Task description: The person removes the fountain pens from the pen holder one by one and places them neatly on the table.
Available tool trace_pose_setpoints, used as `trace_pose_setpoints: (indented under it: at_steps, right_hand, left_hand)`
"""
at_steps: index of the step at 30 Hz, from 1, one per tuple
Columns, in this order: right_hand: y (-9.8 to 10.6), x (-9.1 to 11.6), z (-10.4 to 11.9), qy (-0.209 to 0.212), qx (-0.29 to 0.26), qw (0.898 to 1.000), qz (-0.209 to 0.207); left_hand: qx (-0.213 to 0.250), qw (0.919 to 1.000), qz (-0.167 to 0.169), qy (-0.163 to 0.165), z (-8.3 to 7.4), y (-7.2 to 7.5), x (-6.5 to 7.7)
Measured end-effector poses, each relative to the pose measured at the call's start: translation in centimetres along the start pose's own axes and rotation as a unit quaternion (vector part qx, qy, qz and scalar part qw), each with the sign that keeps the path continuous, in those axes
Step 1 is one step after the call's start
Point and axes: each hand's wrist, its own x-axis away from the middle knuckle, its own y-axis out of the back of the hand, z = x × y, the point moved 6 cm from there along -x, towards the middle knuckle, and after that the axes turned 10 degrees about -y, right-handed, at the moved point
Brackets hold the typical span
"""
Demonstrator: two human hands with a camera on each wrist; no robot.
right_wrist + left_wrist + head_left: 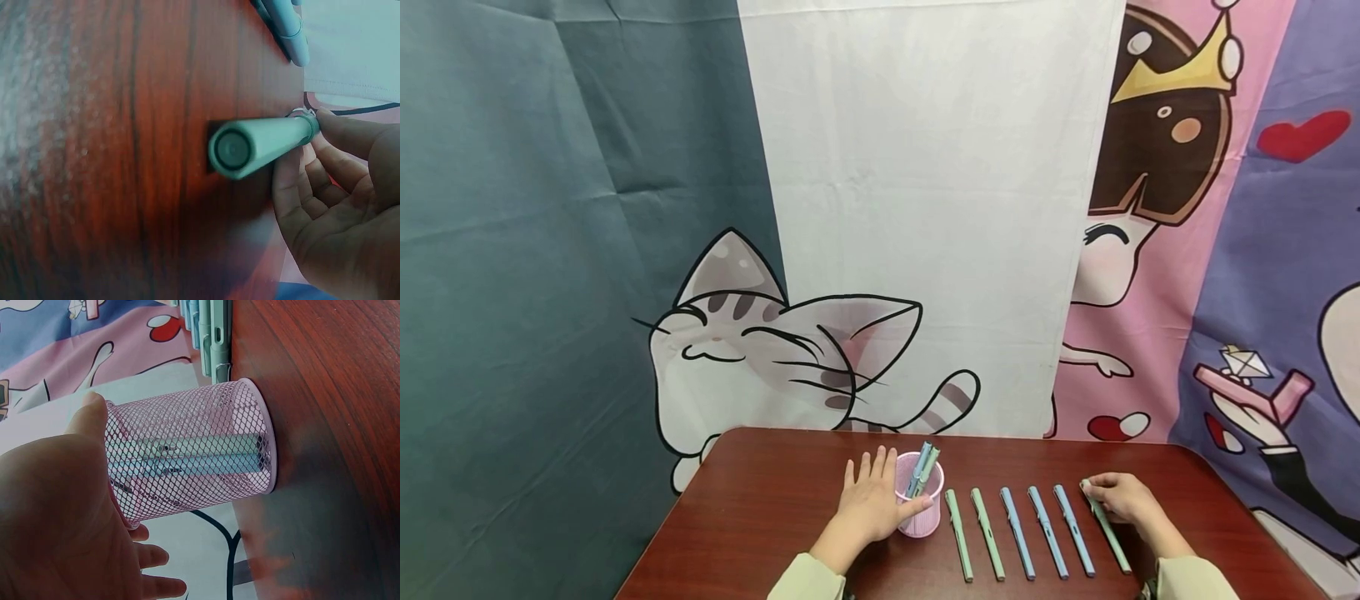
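Observation:
A pink mesh pen holder [921, 522] stands upright on the table with a blue pen [918, 468] and a green pen [928, 471] inside. My left hand [867, 505] lies against its left side, fingers spread and straight, thumb across the front near the rim. In the left wrist view the two pens show through the mesh [187, 419]. Farther right, my right hand [1122, 497] pinches the capped end of a green pen [1108, 535] between thumb and fingers. The right wrist view shows that pen's round far end [232, 150] pointing at the camera, close over the wood.
Between the hands several pens lie side by side: two green pens, the nearer to the holder being the left green pen [958, 536], then blue pens, among them the middle blue pen [1048, 533]. The brown table [760, 508] ends at a printed cloth backdrop [925, 208].

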Motion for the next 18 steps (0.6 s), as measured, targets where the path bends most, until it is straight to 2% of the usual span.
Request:
trace_pose_setpoints:
  at_steps: [10, 18]
  right_hand:
    - [0.08, -0.24, -0.02, -0.013, 0.029, 0.999, -0.014]
    - [0.19, -0.32, 0.06, -0.009, 0.056, 0.998, -0.019]
  left_hand:
    - [0.001, 1.0000, 0.000, 0.001, 0.02, -0.07, 0.01]
    - [0.004, 1.0000, 0.001, 0.002, -0.08, -0.06, -0.02]
